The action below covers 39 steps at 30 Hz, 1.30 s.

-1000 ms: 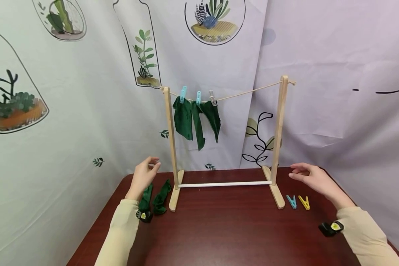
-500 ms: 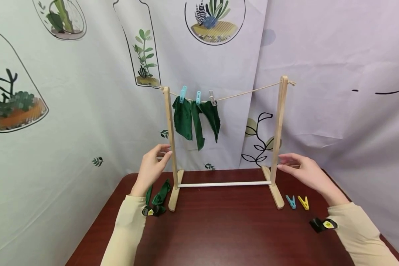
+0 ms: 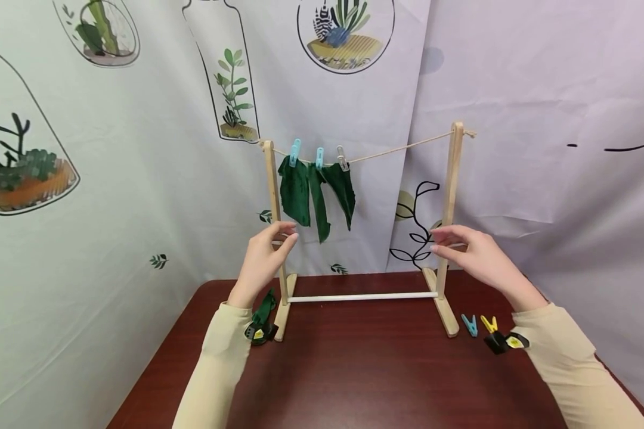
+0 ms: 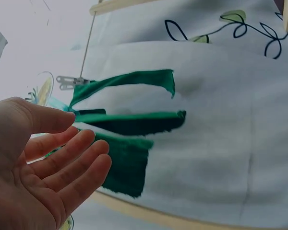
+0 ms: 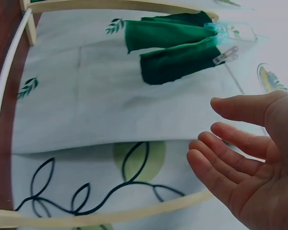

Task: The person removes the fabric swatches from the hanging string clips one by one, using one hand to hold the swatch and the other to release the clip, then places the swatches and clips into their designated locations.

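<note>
My left hand [image 3: 265, 253] is raised near the rack's left post [image 3: 273, 179], fingers relaxed and holding nothing. Level with it on the other side, my right hand [image 3: 472, 253] overlaps the right post [image 3: 452, 173] in the head view, its fingers loosely bent around nothing. Between the posts runs a rope [image 3: 402, 148]. From its left half hang green cloth pieces [image 3: 295, 193], held by two blue clothespins [image 3: 296, 153] and a clear grey clothespin [image 3: 342, 158]. The left wrist view shows the cloths [image 4: 127, 165] beyond my fingertips.
On the table [image 3: 354, 369], a green cloth [image 3: 265, 307] lies left of the rack, partly behind my left wrist. A blue clothespin [image 3: 469, 325] and a yellow clothespin [image 3: 488, 323] lie at the right. A white rod [image 3: 362, 297] joins the rack's feet.
Both hands have risen and moved inward toward the rack's posts. The left forearm now covers more of the cloth on the table. The hanging cloths and clothespins stay where they were.
</note>
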### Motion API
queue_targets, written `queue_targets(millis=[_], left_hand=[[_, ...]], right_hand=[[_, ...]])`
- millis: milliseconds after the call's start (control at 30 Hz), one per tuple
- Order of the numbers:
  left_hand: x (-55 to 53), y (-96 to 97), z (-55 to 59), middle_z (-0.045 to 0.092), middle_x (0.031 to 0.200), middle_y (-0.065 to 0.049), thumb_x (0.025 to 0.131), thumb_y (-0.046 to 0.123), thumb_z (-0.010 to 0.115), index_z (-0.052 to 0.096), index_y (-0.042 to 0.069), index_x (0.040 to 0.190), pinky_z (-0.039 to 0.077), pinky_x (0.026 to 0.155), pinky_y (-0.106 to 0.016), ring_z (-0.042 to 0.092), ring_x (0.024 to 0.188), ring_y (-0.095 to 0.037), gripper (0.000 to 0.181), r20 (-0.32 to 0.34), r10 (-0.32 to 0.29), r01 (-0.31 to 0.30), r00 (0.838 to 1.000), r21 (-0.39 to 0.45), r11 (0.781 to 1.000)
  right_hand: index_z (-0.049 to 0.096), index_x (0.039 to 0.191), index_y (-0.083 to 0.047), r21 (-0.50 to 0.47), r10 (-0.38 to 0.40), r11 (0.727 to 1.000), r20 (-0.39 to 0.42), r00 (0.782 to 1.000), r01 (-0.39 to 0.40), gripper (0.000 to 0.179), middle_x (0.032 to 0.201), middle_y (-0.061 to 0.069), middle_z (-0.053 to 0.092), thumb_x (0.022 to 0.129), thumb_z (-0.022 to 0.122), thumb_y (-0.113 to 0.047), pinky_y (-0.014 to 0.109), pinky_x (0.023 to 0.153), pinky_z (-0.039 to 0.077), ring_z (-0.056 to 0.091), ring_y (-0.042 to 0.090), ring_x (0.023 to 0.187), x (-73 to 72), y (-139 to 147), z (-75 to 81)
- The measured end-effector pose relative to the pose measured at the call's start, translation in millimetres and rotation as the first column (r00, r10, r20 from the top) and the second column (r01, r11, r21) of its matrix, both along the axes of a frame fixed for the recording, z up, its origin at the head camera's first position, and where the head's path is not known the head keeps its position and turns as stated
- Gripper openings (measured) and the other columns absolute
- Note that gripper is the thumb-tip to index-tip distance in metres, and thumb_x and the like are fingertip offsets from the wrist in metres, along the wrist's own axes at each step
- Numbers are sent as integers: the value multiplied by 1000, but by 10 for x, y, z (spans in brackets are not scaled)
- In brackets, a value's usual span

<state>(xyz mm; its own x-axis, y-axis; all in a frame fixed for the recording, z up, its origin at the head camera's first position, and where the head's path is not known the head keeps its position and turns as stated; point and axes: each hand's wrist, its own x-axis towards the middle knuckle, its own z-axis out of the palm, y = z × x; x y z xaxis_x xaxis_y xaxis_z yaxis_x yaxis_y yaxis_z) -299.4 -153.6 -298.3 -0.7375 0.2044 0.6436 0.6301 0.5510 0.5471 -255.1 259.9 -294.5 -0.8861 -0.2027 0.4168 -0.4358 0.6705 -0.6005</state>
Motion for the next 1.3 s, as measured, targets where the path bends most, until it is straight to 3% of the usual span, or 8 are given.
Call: queue_targets(millis=[300,667,900,1133,1300], left_hand=[[-6,186,231,71,110,-7,100,19,65,67,2,125,58,81,-41,68,97,-20,29,-60,-41,42,997,14,999],[92,303,559,71,109,-5,100,22,66,68,6,124,57,80,-38,66,94,-16,29,-129,-57,61,990,26,998],[91,384,614,71,116,-5,100,20,66,68,4,124,57,82,-38,66,97,-16,29,-136,-71,76,988,29,997],[1,477,612,68,120,-10,101,17,65,67,2,124,55,90,-38,65,102,-21,28,-133,-53,54,990,3,999],[-72,559,642,66,125,-10,100,17,65,66,4,128,53,93,-37,65,106,-20,31,-93,-53,56,994,27,998]], right_hand=[[64,132,-7,-19,25,999,-69,997,-26,41,118,13,70,99,67,-30,15,81,49,69,29,103,-110,-189,461],[66,131,-11,-34,27,999,-131,991,-31,40,120,9,69,98,68,-34,17,84,46,66,24,107,-123,-398,981],[65,132,-12,-21,39,999,-143,989,-43,41,120,9,69,98,68,-34,21,84,48,67,25,107,-187,-522,1176],[64,134,-10,2,80,997,-151,985,-81,42,121,11,68,98,66,-33,44,95,48,65,29,110,-313,-666,1303],[64,134,-10,13,90,996,-152,984,-89,42,122,9,68,98,66,-32,39,91,47,64,26,108,-412,-749,1359]])
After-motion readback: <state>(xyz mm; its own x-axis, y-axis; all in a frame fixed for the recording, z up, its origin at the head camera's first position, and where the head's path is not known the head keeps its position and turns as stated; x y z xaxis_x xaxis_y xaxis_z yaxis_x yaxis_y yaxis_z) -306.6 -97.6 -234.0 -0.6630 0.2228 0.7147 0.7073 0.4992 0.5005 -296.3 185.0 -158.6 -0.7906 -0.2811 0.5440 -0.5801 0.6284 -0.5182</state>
